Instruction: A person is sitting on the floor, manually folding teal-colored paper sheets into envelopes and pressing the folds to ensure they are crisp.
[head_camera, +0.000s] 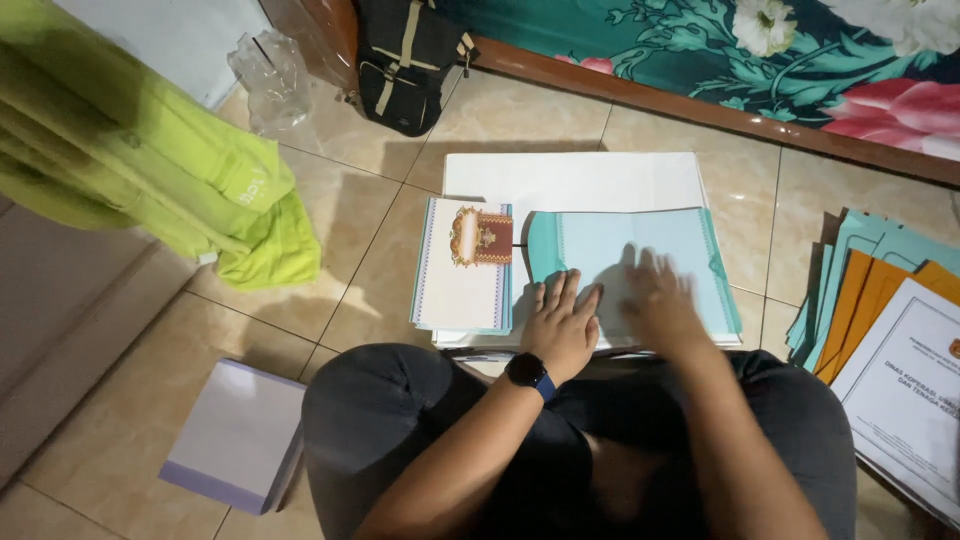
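Now we press both hands flat on the light blue folder (630, 262) in the middle of the frame.
Our left hand (562, 325) and right hand (660, 300) lie open on it, holding nothing. To do this well, we keep it square on the white sheets (575, 180) and smooth slowly, beside the patterned card stack (462, 265) on the floor (380, 270).
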